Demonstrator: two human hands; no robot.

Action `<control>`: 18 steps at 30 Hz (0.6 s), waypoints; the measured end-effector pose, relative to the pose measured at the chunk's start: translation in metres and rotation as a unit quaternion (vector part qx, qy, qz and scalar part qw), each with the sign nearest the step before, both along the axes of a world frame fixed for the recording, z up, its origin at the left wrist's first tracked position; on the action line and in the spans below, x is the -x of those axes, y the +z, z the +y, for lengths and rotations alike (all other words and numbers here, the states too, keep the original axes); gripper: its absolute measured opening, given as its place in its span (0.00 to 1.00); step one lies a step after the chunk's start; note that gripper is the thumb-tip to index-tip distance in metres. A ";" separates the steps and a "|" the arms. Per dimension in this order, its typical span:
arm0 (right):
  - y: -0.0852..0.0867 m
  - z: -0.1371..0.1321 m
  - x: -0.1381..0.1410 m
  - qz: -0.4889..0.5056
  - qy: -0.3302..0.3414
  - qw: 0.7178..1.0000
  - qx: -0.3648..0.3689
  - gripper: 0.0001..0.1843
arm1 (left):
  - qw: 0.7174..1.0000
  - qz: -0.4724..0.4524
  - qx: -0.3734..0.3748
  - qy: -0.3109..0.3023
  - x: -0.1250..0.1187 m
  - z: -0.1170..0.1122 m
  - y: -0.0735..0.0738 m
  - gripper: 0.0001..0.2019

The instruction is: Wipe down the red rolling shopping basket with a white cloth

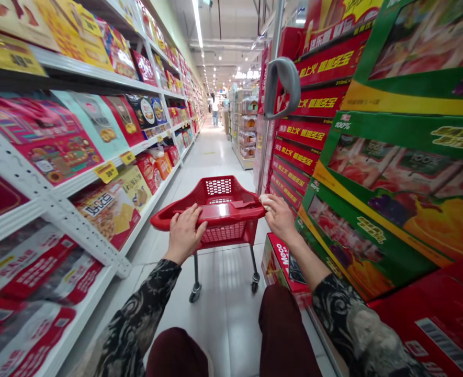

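A red plastic shopping cart (225, 234) on dark metal legs with casters stands right in front of my knees. My left hand (184, 234) lies over the left part of its handle, fingers curled onto the red bar. At the handle's right end, my right hand (280, 219) is closed around a small white crumpled piece (266, 200), which looks like a tissue or cloth and touches the red plastic. Through the mesh, the basket's inside shows only in part; the handle hides its lower area.
White shelves (86, 183) with packaged snacks line the left. Stacked red drink cartons (300, 152) and green juice boxes (396, 167) rise close on the right. A grey hook-shaped handle (268, 89) hangs beside them. Far down the tiled aisle (211, 149) stands a person (214, 110).
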State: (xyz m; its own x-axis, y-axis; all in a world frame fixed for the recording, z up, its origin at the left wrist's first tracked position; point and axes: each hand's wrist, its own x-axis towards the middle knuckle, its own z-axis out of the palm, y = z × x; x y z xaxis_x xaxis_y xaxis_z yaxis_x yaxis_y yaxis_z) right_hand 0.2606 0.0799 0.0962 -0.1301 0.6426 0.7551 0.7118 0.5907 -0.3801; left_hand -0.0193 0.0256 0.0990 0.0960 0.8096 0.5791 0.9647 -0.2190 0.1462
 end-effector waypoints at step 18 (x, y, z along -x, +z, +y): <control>-0.007 -0.009 0.030 0.037 0.004 0.999 0.002 0.19 | 0.999 0.041 0.015 0.023 0.011 -0.013 -0.002 0.24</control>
State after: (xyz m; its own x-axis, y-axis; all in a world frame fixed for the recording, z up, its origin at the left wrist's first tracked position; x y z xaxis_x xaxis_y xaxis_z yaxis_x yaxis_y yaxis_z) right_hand 0.2307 0.0709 0.0897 -0.0802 0.6443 0.7605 0.6768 0.5954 -0.4330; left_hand -0.0300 0.0128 0.0971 0.1042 0.8314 0.5459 0.9827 -0.1704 0.0720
